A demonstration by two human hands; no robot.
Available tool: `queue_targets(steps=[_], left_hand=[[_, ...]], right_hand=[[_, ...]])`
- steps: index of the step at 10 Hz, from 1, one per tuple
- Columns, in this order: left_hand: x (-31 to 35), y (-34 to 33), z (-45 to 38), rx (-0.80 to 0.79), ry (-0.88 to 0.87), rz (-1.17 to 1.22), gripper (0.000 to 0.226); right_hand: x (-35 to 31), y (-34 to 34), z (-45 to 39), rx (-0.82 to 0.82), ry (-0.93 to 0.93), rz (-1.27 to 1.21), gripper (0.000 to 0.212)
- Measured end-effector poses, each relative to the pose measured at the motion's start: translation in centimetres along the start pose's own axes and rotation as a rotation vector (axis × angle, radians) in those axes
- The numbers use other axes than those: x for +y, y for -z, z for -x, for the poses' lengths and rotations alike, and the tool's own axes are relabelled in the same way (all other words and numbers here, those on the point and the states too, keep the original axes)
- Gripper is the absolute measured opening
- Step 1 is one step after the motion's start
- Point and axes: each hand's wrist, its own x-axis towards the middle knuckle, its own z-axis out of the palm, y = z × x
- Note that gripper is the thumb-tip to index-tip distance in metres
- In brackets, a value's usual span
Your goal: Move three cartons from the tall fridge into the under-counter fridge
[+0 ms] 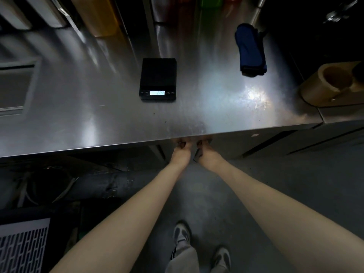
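On the shiny steel counter (98, 119) stand one black digital scale (158, 78) and one folded blue cloth (251, 50), while under its front edge the left hand (180, 154) and the right hand (206, 154) reach side by side, fingers hidden, so I cannot tell their grip.

Dim room: glinting steel counter (88, 115) above a dark grey floor (285, 184).

"222" on the lit display of the black scale (157, 79) on the steel counter (98, 115)

Black scale (157, 78), blue cloth (251, 49) well apart on steel counter (78, 115).
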Motion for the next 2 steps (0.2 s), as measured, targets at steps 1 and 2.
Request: queue_targets(steps=[1,2], left_hand=[[1.2,0.3,0.8,0.008,0.02,-0.026,0.051],[1.9,0.8,2.3,-0.028,0.04,-0.077,0.052]], right_hand=[[-0.8,1.4,0.9,-0.023,0.019,0.026,0.043],[-1.1,2.1,2.5,-0.048,0.057,-0.011,0.042]])
